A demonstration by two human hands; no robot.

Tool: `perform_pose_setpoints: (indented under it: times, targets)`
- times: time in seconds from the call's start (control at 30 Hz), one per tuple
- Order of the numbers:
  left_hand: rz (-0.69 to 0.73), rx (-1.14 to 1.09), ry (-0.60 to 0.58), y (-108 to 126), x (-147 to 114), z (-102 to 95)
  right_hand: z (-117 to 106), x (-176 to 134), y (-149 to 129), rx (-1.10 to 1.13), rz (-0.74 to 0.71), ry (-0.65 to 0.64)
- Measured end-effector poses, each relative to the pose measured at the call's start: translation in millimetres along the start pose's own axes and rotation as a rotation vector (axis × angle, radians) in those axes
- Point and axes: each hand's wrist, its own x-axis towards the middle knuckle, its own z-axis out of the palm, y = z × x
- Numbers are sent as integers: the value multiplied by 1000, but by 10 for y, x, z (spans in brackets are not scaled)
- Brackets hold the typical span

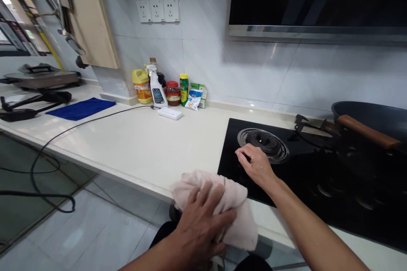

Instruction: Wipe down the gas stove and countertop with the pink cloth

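My left hand grips a pale pink cloth at the counter's front edge. Its fingers spread over the bunched cloth, and one corner hangs down past the edge. Over the left part of the black glass cooktop, in front of the round burner, is my right hand. Its fingers are curled inward with the thumb near them, and nothing shows in it; the palm side is hidden.
A dark wok with a wooden handle sits right on the cooktop. Along the wall stand a white spray bottle, a red-lidded jar and other containers. A white box, a blue cloth and a black cable lie left.
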Motion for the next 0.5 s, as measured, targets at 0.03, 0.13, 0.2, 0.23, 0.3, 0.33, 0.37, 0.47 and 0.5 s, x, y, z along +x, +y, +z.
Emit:
perform_pose_setpoints:
  times: [0.03, 0.13, 0.2, 0.23, 0.3, 0.33, 0.37, 0.47, 0.5]
  targets:
    - [46, 1, 12, 94, 63, 55, -14, 11, 7, -2, 12, 25]
    - [247, 0, 65, 375, 306, 220, -72, 44, 31, -10, 37, 75]
    - [344, 1, 95, 543, 475, 296, -132, 65, 60, -24, 49, 70]
    - [368, 3, 101, 609, 546, 315, -170, 76, 83, -36, 51, 50]
    - [389, 2, 92, 686, 632, 314, -263, 96, 149, -66, 54, 2]
    - [392, -3, 81, 691, 644, 299, -316, 106, 189, -82, 61, -12]
    - [395, -12, 68, 672, 635, 281, -370, 116, 233, -94, 73, -9]
    - [366, -42, 21, 490, 514, 225, -517, 138, 354, -108, 138, 71]
    - [334, -53, 10, 399, 455, 208, -557, 143, 379, -106, 160, 99]
